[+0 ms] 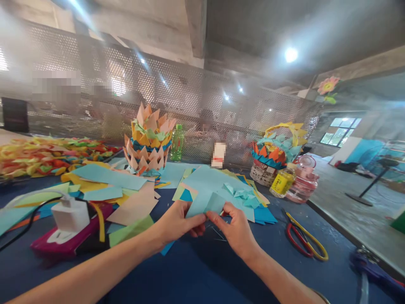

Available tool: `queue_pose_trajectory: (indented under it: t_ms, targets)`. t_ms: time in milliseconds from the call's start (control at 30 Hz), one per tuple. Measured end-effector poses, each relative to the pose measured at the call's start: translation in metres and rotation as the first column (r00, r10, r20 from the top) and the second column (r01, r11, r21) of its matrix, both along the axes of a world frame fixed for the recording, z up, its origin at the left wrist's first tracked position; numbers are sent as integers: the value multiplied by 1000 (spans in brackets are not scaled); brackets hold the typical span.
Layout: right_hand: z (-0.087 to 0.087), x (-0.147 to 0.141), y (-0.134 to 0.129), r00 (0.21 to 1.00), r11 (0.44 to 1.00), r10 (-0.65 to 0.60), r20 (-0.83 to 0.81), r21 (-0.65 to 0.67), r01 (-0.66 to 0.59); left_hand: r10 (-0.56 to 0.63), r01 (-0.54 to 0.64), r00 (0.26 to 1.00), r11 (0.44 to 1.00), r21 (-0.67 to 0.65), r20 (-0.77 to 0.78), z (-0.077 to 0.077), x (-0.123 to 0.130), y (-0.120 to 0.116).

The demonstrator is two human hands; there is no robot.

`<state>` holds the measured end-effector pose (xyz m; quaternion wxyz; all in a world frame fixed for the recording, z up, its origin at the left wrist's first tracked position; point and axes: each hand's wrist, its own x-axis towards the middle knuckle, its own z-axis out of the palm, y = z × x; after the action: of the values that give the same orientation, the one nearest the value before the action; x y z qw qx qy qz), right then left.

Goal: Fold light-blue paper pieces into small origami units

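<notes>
A light blue sheet of paper [205,205], partly folded over, is held up between both hands above the dark blue table [202,274]. My left hand [181,220] pinches its left side, thumb in front and fingers curled beneath. My right hand [234,230] grips the lower right edge near the fold with thumb and fingers. Just behind the hands lies a fanned stack of coloured paper sheets [209,179]. Several small folded pale green paper pieces [243,195] rest on that stack at the right.
Scissors [305,236] and a glue gun [376,266] lie right. A power strip [71,236] with a plugged-in white charger [70,213] sits left. Behind stand a layered folded-paper model [148,143], a green bottle [177,143], a paper-trimmed basket [268,162], a yellow-labelled bottle [282,182] and a pink jug [302,181].
</notes>
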<state>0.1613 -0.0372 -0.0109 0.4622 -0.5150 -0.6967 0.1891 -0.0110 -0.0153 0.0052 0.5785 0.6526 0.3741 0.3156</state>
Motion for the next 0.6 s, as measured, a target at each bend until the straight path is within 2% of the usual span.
queue_pose_trajectory:
  t_ms: [167,300,433,600]
  targets:
    - [-1,-2,-1,999,998,45,5,-32,-44,7,-7,1000,999,40,-1,-4,2,-2]
    - [-2,-1,0,998,998,58,10,27,-58,38,-35,999,991,126,-23,-3,3,-6]
    - [-2,0,2,997,996,62,-42,60,-59,95,-63,988,966,251,-118,6,4,-12]
    - [-2,-1,2,987,994,101,-127,-30,-105,197,-99,947,930,353,-255,4,3,-13]
